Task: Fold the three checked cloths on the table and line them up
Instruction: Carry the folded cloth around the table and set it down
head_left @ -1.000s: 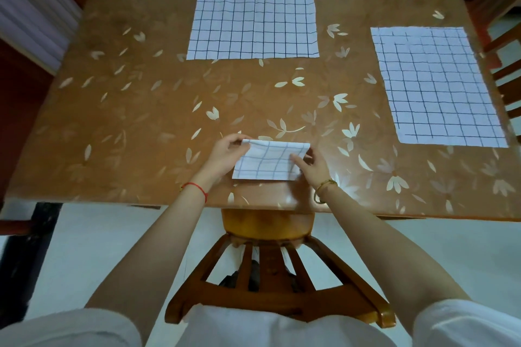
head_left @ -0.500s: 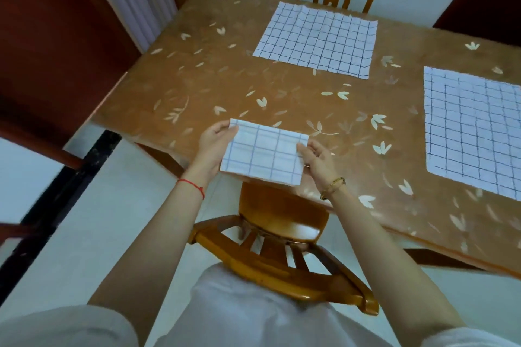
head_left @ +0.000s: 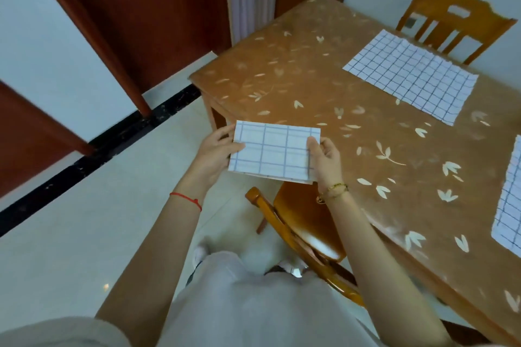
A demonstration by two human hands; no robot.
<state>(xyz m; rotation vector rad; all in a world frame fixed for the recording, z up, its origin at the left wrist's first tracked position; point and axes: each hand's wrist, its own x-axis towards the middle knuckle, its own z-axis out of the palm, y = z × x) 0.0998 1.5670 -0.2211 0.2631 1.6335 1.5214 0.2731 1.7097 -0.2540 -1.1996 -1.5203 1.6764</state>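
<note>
The left hand (head_left: 217, 153) and right hand (head_left: 327, 160) are pinching the short ends of the folded checked cloth (head_left: 273, 152) at frame centre. Its long axis is running left-right; the tabletop (head_left: 310, 79) is lying upper right, nearer the right hand.

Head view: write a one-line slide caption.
Left hand and right hand hold a folded checked cloth near the table; two unfolded cloths lie flat on it.

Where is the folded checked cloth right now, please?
The folded cloth is mid-frame in the head view, held between the left hand and right hand, by the table corner.
</note>
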